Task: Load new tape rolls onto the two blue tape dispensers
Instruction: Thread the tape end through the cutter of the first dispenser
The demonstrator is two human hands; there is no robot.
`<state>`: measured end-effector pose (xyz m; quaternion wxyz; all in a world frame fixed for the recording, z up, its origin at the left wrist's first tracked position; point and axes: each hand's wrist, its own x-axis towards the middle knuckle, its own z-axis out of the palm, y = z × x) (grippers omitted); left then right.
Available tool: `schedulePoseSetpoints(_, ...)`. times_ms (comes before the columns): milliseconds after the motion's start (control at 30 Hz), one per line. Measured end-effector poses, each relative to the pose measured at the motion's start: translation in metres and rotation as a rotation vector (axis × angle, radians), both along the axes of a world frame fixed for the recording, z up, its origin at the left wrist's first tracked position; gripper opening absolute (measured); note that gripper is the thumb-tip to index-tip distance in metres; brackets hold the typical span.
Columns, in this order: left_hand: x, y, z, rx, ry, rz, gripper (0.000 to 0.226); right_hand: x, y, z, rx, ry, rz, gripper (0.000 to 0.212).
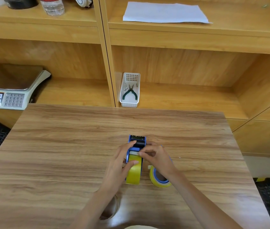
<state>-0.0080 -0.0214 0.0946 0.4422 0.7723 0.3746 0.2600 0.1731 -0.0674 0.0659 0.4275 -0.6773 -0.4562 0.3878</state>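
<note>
A blue tape dispenser (137, 140) lies on the wooden table (65, 146), its toothed blade pointing away from me. A yellow tape roll (133, 174) sits in its frame. My left hand (120, 164) grips the dispenser's left side, thumb on the roll and forefinger at the black roller. My right hand (155, 157) pinches the tape's loose end just behind the roller. To the right, a second yellow roll on a blue hub (159, 180) lies partly hidden under my right wrist; this is the second blue dispenser, mostly covered.
An empty clear tape core (114, 207) lies under my left forearm. Behind the table, a white basket (129, 90) holds green pliers. A weighing scale (7, 90) stands in the left shelf bay. Paper (164, 13) and a water bottle (53, 5) are on upper shelves.
</note>
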Motion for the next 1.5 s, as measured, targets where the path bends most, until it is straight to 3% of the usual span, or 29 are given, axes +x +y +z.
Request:
schedulePoseSetpoints(300,0.001,-0.001,-0.003,-0.057,-0.038,0.008,0.062,-0.007,0.0,-0.004,0.031,-0.088,-0.096,0.017)
schedulePoseSetpoints(400,0.0,0.001,-0.003,-0.068,-0.044,0.015,0.062,-0.004,-0.003,0.0,0.071,-0.264,-0.03,0.014)
schedulePoseSetpoints(733,0.0,-0.002,-0.003,-0.038,-0.065,-0.011,0.06,0.009,-0.003,0.008,0.106,-0.558,0.206,0.019)
schedulePoseSetpoints(1067,0.001,-0.004,0.002,-0.072,-0.077,-0.024,0.063,0.008,-0.006,0.002,0.11,-0.741,0.259,0.017)
schedulePoseSetpoints(1500,0.002,-0.005,0.002,-0.072,-0.093,-0.044,0.068,0.01,-0.006,0.01,0.086,-0.73,0.219,0.02)
